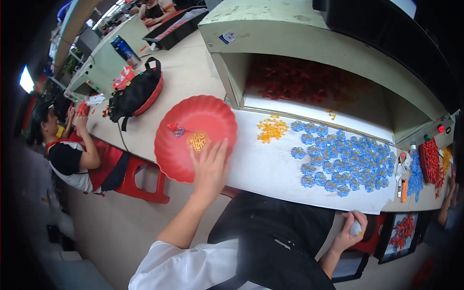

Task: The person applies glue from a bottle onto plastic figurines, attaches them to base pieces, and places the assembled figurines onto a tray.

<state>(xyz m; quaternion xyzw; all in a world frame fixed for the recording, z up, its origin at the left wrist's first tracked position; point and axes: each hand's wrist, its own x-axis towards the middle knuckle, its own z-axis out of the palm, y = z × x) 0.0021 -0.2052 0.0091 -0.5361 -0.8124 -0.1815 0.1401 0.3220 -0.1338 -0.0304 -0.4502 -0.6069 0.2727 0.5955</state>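
— While the right hand [346, 238] hangs low beyond the near edge of the white sheet [261, 166], what do its fingers have?

— They curl round a pale, rounded object with a yellow spot [356, 227]; most of it is hidden in the palm, so I can't tell its kind.

— And the left hand [210, 164]?

— Its fingers are straight and slightly parted, with nothing visible in their grasp. They lie over the near part of the red plastic bowl with a scalloped rim [215, 113], tips by the round gold emblem [195, 139] on its floor. Whether they press on it, I can't tell.

— Where are the small shiny red-and-blue pieces [178, 130]?

— Inside the bowl, past the emblem: ahead of the left fingertips and off to their left, apart from them. The left hand is far nearer than the right. I can't make out a long axis.

— What's on the sheet?

— Right of the bowl, a cluster of small translucent yellow pieces [272, 129], then a broad spread of translucent blue flower-shaped pieces [350, 164].

— Farther off?

— Glossy dark-red pieces [290, 79] under a pale green boxy hood [290, 29]; away left, a seated co-worker in a black-sleeved top [67, 157].
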